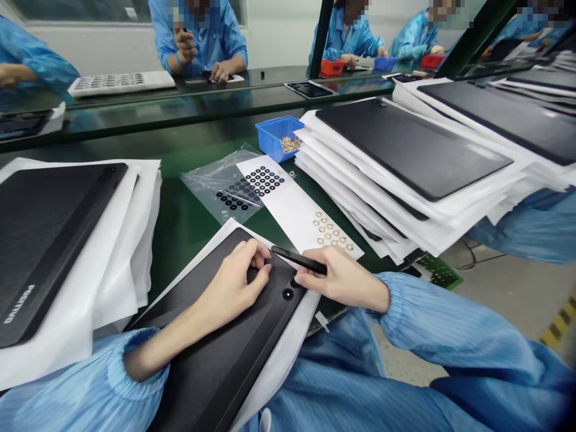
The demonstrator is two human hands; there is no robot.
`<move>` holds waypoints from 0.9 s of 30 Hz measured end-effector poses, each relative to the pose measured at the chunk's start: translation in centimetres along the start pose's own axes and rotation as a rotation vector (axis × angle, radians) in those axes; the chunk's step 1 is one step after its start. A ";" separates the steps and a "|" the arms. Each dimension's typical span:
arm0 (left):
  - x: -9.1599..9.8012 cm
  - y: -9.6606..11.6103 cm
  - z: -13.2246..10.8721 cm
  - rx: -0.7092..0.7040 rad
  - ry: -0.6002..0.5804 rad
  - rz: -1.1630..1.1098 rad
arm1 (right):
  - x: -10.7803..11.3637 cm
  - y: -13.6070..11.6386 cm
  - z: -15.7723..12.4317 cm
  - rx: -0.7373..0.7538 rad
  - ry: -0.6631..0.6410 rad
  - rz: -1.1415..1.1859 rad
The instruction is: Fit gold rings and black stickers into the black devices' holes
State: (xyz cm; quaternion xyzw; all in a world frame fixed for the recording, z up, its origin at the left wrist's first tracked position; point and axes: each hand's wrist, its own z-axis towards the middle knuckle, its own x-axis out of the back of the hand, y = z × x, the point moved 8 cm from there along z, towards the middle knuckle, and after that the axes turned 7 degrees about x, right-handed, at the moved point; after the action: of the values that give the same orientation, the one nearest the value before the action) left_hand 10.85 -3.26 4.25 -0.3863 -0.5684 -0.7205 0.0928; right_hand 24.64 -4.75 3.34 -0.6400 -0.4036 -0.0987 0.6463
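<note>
A black tablet back cover (198,351) lies slanted on a white sheet in front of me. My left hand (240,273) rests over its upper part, fingers curled and thumb tip close to the fingertips; anything between them is too small to make out. In my right hand (335,276) are black tweezers (299,260), their tip pointing left toward my left fingers. Beneath the right fingers, two round camera openings sit near the cover's corner, the lower one with a black ring (288,294) showing.
Stacked covers between white sheets stand left (54,240) and right (414,144). A white strip (288,216) carries black rings and gold-coloured rings, beside a clear plastic bag (211,180). A blue bin (271,141) holds small parts. Co-workers sit across the green line.
</note>
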 end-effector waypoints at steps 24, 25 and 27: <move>6.2 -5.9 -1.1 0.306 0.200 0.622 | 2.9 0.1 0.5 0.070 0.153 -0.240; 6.2 -6.3 -1.1 0.351 0.166 0.614 | 2.5 0.1 0.6 0.068 0.119 -0.254; 6.0 -6.2 -0.8 0.368 0.116 0.595 | 1.9 0.1 0.8 0.052 0.074 -0.255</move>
State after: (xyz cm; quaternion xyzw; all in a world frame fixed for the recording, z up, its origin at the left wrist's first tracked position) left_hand 2.81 -0.08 3.52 -0.4701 -0.5449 -0.5684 0.3988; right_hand 25.68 -3.25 4.38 -0.5624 -0.4599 -0.1930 0.6595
